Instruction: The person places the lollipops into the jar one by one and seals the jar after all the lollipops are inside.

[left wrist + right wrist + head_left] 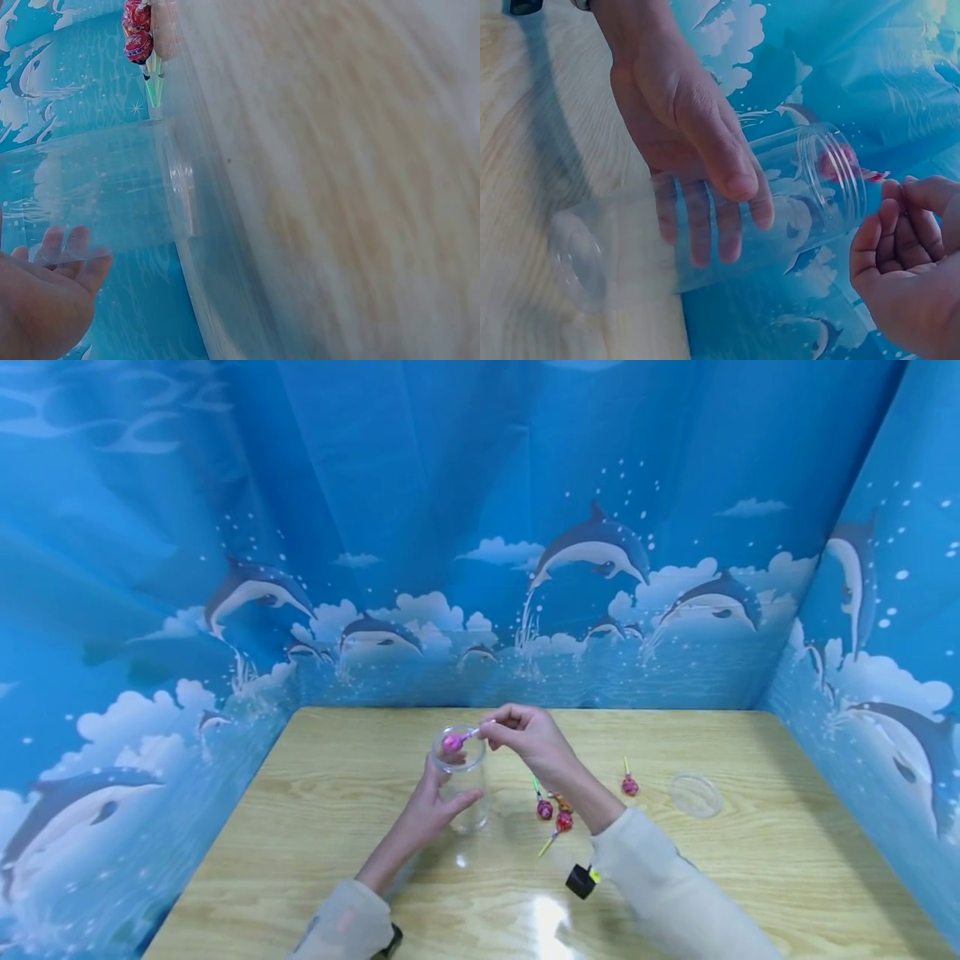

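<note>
Lollipop (452,742), pink wrapper: at the mouth of a clear jar (471,817), stick angled outward. Right wrist view shows the candy through the threaded neck, seemingly just within the rim. Probably light; hard ball, thin stick likely stiff enough to steer it. Wrapper looks slick, so the stick's far end seems the better hold, keeping fingers off the rim.

Right hand (528,739) pinches that stick end between thumb and fingertips.

Left hand (435,797) grips the jar round its side, thumb on the near wall, fingers behind. Jar looks like thin, smooth plastic: light, slippery, likely to dent or tip if squeezed hard. Mid-body, broad contact, seems the sound hold. Cannot tell whether its base touches the desk (300,827).

Right of the jar, a loose cluster: dark-pink lollipop (544,810), red lollipop (564,820), orange lollipop (559,802) partly hidden. Farther right, well apart, a lone lollipop (629,786), yellow stick. Beyond it a clear round lid (696,796), lying flat; thin, best taken by its edge. Dolphin-print curtain (412,485) behind.
</note>
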Available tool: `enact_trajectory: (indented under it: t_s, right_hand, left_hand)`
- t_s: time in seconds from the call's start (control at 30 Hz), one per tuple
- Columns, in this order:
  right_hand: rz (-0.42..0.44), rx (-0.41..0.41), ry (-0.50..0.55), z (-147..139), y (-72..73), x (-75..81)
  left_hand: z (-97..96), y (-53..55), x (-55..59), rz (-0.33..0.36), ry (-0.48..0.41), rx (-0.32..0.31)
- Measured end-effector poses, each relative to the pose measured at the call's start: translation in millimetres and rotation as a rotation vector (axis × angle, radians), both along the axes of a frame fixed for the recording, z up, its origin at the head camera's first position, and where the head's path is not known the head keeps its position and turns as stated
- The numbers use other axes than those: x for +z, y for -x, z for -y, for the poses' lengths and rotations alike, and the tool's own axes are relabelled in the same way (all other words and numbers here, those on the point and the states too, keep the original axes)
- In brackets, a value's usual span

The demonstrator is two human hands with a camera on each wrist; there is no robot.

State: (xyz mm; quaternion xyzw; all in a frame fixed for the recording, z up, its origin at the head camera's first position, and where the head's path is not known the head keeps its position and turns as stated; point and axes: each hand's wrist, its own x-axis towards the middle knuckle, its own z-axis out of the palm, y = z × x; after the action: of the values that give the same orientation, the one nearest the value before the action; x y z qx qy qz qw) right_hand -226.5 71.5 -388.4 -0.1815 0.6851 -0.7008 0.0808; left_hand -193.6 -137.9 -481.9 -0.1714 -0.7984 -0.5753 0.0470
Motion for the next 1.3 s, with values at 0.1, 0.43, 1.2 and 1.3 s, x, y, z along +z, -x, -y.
enact_trajectory:
  t_s: [0.1,0.43,1.2,1.3]
  right_hand:
    - [-0.108,0.006,-0.091,3.0,-0.6,4.8]
    - [-0.363,0.029,-0.241,13.3,-0.8,12.5]
    - [-0.329,-0.015,-0.29,-10.1,-2.6,11.2]
    - [-0.297,-0.039,-0.32,-33.3,-1.9,7.3]
  left_hand:
    - [-0.1,0.0,0.6,0.022,0.01,0.01]
    - [-0.2,0.2,2.0,0.052,-0.007,0.009]
    - [-2.4,2.1,-0.8,0.011,-0.033,-0.002]
    - [-1.9,2.0,-0.5,0.004,-0.03,0.004]
